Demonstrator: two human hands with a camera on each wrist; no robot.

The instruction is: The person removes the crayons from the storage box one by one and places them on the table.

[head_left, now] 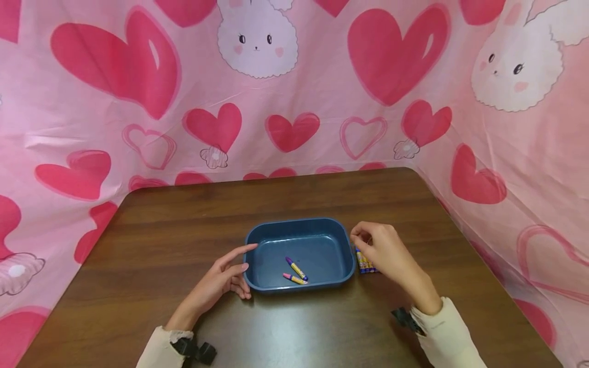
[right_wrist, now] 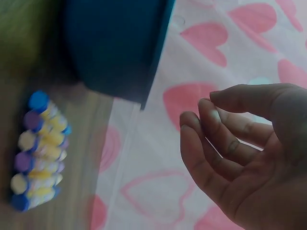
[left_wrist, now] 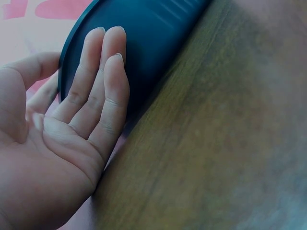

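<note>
A dark blue rectangular tray (head_left: 301, 292) stands on the table, holding a purple crayon (head_left: 296, 268) and a pink crayon (head_left: 295, 278), both in yellow wrappers. My left hand (head_left: 221, 276) touches the tray's left end, index finger and thumb at the rim; the left wrist view shows its other fingers fairly straight beside the tray wall. My right hand (head_left: 386, 250) hovers by the tray's right end, above a row of several crayons (head_left: 365, 261) that it partly hides. Its fingers (right_wrist: 216, 129) are loosely bent, thumb near the index fingertip, with nothing visible between them.
Beneath everything is a brown wooden table (head_left: 193, 220) with rounded far corners. A pink cloth (head_left: 313, 92) with hearts and rabbits hangs behind it and along the sides. In the right wrist view, the crayon row (right_wrist: 41, 158) lies side by side near the tray.
</note>
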